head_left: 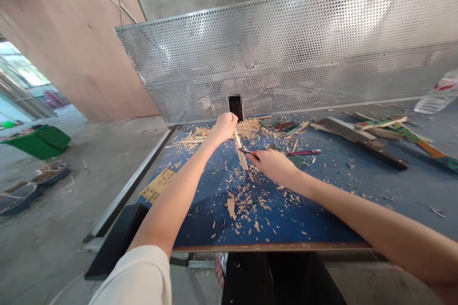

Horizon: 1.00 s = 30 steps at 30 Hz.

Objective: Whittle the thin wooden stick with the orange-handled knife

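Observation:
My left hand [224,126] is closed in a fist round the upper end of a pale wooden stick [241,153] that slants down over the blue table [322,209]. My right hand [274,164] is closed on a knife with a red handle [248,152], its blade laid against the stick's lower half. Wood shavings [246,200] lie scattered under and around both hands. A small black phone [235,107] stands upright just behind my left hand.
A perforated metal screen [304,47] stands along the table's far edge. Wood strips and a dark bar [365,143] lie at the right, with a plastic bottle [438,97] beyond them. A red tool [304,153] lies near my right hand. A green bin [39,142] sits on the floor at the left.

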Motion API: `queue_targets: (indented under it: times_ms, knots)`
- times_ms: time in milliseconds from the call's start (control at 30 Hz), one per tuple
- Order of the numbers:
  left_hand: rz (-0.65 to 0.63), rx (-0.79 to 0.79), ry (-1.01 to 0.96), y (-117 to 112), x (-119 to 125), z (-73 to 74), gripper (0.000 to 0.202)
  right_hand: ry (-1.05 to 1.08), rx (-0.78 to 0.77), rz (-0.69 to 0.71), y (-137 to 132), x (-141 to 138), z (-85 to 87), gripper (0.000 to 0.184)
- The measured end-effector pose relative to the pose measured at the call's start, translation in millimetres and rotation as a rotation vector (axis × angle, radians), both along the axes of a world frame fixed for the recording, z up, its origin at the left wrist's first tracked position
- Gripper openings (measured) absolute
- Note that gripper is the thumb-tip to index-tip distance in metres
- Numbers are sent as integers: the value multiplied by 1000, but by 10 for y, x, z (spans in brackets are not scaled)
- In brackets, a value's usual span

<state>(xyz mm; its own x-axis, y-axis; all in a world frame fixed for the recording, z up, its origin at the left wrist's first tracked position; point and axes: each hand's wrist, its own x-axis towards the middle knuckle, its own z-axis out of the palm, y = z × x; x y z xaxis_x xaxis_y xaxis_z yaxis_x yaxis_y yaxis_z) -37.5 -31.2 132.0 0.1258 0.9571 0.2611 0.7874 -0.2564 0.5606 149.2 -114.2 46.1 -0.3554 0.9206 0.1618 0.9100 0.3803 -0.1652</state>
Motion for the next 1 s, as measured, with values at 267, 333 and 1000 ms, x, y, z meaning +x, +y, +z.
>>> queue_targets:
  times_ms: [267, 333, 1000]
  knots:
    - [-12, 62, 40, 52, 19, -48, 38, -159, 131, 87, 88, 114, 43, 49]
    - [-21, 92, 64, 46, 29, -42, 38, -134, 111, 102, 122, 137, 58, 49]
    - [-116, 163, 95, -89, 141, -36, 35, -120, 184, 111, 75, 228, 92, 52]
